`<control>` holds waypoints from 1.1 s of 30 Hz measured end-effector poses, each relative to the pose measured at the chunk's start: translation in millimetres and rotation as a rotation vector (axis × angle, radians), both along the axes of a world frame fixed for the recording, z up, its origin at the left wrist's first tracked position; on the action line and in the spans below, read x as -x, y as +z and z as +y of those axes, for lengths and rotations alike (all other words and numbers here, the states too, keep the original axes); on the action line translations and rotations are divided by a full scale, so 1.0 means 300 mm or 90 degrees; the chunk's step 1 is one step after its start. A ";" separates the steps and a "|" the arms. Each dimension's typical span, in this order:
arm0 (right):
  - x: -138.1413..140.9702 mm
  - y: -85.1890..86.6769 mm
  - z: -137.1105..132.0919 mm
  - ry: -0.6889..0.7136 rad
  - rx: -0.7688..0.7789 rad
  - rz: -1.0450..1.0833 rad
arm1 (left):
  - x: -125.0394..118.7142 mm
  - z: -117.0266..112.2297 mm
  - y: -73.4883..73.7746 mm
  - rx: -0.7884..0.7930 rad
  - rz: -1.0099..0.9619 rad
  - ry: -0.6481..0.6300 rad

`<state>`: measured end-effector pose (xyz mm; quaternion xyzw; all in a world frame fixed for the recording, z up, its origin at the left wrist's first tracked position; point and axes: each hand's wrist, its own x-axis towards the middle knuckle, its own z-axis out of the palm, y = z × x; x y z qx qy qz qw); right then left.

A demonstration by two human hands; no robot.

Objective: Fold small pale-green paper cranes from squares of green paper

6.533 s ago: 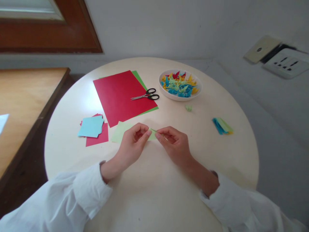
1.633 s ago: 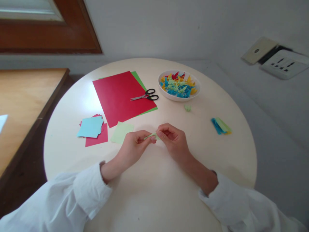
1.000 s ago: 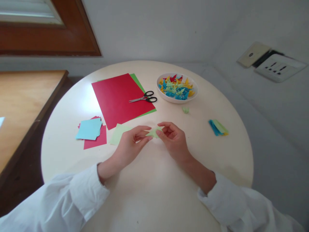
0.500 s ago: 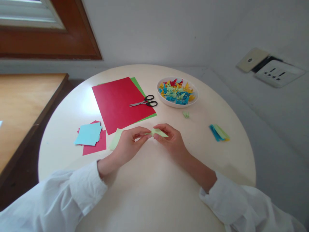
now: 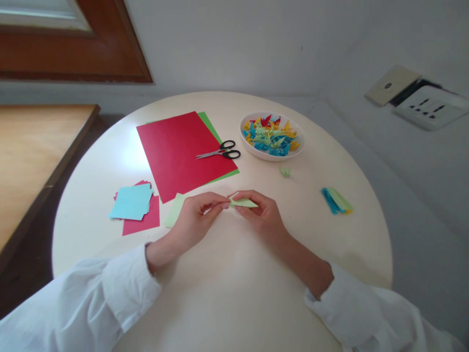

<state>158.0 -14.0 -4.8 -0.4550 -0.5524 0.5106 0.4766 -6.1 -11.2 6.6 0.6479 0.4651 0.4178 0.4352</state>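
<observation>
Between my two hands is a small piece of folded light green paper, held just above the round table. My left hand pinches its left end with thumb and forefinger. On the right end, the thumb and fingers of my right hand are closed, and the paper's point sticks out over them. The inner folds are partly hidden by my fingertips. A flat light green sheet lies beside my left hand. Beyond my right hand sits a small light green folded paper piece.
A white bowl of colourful folded paper cranes stands at the back. Black-handled scissors lie on a large red sheet over a green one. Light blue squares on red ones are at left, folded strips at right.
The folded green paper has been turned a little, so its right part now looks narrower and more pointed. My hands keep their hold, and the view has shifted slightly.
</observation>
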 end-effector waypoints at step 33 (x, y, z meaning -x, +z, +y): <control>-0.003 -0.005 -0.017 -0.101 -0.198 -0.162 | 0.007 0.008 0.044 0.213 -0.076 0.021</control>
